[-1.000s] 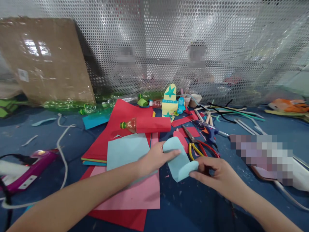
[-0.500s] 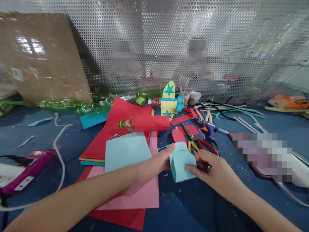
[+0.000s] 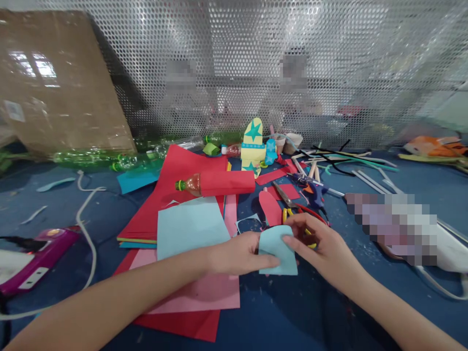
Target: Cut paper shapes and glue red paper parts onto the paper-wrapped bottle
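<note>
A small light-blue paper piece (image 3: 280, 248) with a rounded top edge is held between both hands. My left hand (image 3: 241, 253) pinches its left side, thumb across the front. My right hand (image 3: 314, 243) grips the upper right edge between thumb and fingers. Just behind it lie a red rounded paper cut-out (image 3: 269, 208) and scissors (image 3: 287, 196) with red and yellow handles, partly hidden by my right hand. A bottle wrapped in red paper (image 3: 226, 183) rests on a stack of red sheets (image 3: 190, 158). Beside my left forearm is a larger light-blue sheet (image 3: 190, 226).
A purple power strip (image 3: 47, 253) and white cord (image 3: 86, 222) lie at left. A hot glue gun (image 3: 315, 192), sticks and pipe cleaners (image 3: 340, 156) are at right, near a phone (image 3: 387, 229). Green bottles (image 3: 84, 157), a cardboard sheet (image 3: 62, 83) and a yellow star-decorated shape (image 3: 253, 151) stand behind.
The light-blue paper was curled and folded over; now it is flattened into a smaller, doubled-looking piece. My left thumb has moved down across its front, and my right hand has shifted slightly up.
</note>
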A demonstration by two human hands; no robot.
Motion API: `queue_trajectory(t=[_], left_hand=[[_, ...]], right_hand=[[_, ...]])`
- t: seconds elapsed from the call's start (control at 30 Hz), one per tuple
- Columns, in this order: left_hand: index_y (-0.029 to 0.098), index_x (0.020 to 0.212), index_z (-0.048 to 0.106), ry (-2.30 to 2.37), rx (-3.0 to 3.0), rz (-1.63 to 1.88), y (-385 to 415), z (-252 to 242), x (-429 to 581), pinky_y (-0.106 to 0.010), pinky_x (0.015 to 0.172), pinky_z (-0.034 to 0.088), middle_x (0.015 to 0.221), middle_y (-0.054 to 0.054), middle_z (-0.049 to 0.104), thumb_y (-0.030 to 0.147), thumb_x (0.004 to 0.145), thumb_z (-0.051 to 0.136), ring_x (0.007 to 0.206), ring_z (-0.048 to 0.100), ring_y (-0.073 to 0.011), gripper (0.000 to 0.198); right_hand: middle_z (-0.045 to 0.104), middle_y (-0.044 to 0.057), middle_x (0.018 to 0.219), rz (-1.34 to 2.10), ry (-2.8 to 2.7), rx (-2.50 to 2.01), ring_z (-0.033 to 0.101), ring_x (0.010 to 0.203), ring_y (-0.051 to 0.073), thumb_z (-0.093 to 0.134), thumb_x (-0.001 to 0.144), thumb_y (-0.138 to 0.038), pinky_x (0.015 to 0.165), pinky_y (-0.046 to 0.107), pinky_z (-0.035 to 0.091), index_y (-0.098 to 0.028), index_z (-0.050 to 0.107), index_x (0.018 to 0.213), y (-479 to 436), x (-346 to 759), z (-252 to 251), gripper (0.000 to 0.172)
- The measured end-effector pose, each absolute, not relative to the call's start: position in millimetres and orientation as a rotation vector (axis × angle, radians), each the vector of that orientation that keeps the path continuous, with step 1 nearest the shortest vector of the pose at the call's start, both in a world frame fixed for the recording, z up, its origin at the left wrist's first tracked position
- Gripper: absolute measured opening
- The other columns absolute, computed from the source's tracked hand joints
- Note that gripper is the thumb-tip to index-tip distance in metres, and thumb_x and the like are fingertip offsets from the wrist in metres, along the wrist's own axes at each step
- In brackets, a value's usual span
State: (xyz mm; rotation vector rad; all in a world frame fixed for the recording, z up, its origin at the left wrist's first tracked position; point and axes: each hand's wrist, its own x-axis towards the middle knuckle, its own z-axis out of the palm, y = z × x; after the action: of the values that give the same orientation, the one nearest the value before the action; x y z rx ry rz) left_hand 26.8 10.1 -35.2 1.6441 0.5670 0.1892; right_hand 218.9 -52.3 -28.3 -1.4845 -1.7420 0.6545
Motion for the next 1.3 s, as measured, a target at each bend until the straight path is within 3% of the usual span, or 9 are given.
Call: queue_trajectory(t=[0.1, 0.23, 0.37, 0.53, 0.73, 1.3], left_hand=[[0.015, 0.08, 0.059, 0.595, 1.561, 0.197, 9, -35, 28, -0.02, 0.059, 0.038, 0.067, 0.004, 0.052, 0.027, 0.078, 0.061, 0.061, 0.046, -0.009, 0.012], [0.015, 0.091, 0.061, 0.596, 1.35, 0.285, 9, -37, 33, -0.026, 0.069, 0.047, 0.078, -0.002, 0.064, 0.037, 0.071, 0.073, 0.069, 0.059, -0.0134, 0.033], [0.015, 0.085, 0.065, 0.618, 1.266, 0.389, 12, -40, 37, -0.03, 0.075, 0.05, 0.081, -0.004, 0.068, 0.05, 0.066, 0.076, 0.076, 0.066, -0.018, 0.042], [0.015, 0.085, 0.07, 0.631, 1.244, 0.44, 14, -43, 37, -0.03, 0.077, 0.052, 0.082, -0.004, 0.07, 0.05, 0.065, 0.077, 0.078, 0.068, -0.0181, 0.041], [0.014, 0.082, 0.072, 0.612, 1.249, 0.429, 14, -47, 37, -0.028, 0.075, 0.053, 0.077, -0.005, 0.071, 0.051, 0.067, 0.076, 0.074, 0.069, -0.0167, 0.04], [0.014, 0.086, 0.069, 0.686, 1.257, 0.388, 14, -48, 34, -0.029, 0.075, 0.052, 0.079, -0.005, 0.072, 0.047, 0.065, 0.078, 0.077, 0.07, -0.0183, 0.04]], right_hand=[[0.059, -0.001, 0.069, 0.681, -1.734, -1.487, 0.055, 0.059, 0.014, 0.055, 0.087, -0.038, 0.051, 0.022, 0.045, -0.023, 0.058, 0.079, -53, 220, -29, 0.018], [0.054, -0.002, 0.065, 0.684, -1.59, -1.508, 0.051, 0.056, 0.013, 0.058, 0.084, -0.041, 0.051, 0.023, 0.043, -0.022, 0.057, 0.076, -50, 226, -32, 0.021], [0.051, -0.002, 0.067, 0.774, -1.442, -1.468, 0.048, 0.056, 0.012, 0.06, 0.082, -0.044, 0.05, 0.023, 0.043, -0.021, 0.057, 0.076, -45, 229, -32, 0.024], [0.051, -0.003, 0.064, 0.878, -1.33, -1.454, 0.046, 0.052, 0.011, 0.062, 0.077, -0.05, 0.045, 0.022, 0.04, -0.021, 0.057, 0.075, -42, 226, -30, 0.029], [0.049, -0.003, 0.063, 0.942, -1.272, -1.423, 0.047, 0.054, 0.012, 0.066, 0.073, -0.054, 0.048, 0.023, 0.043, -0.021, 0.056, 0.074, -42, 224, -30, 0.034], [0.05, -0.003, 0.065, 0.92, -1.283, -1.447, 0.046, 0.053, 0.012, 0.066, 0.073, -0.057, 0.046, 0.023, 0.044, -0.021, 0.057, 0.077, -44, 227, -29, 0.037]])
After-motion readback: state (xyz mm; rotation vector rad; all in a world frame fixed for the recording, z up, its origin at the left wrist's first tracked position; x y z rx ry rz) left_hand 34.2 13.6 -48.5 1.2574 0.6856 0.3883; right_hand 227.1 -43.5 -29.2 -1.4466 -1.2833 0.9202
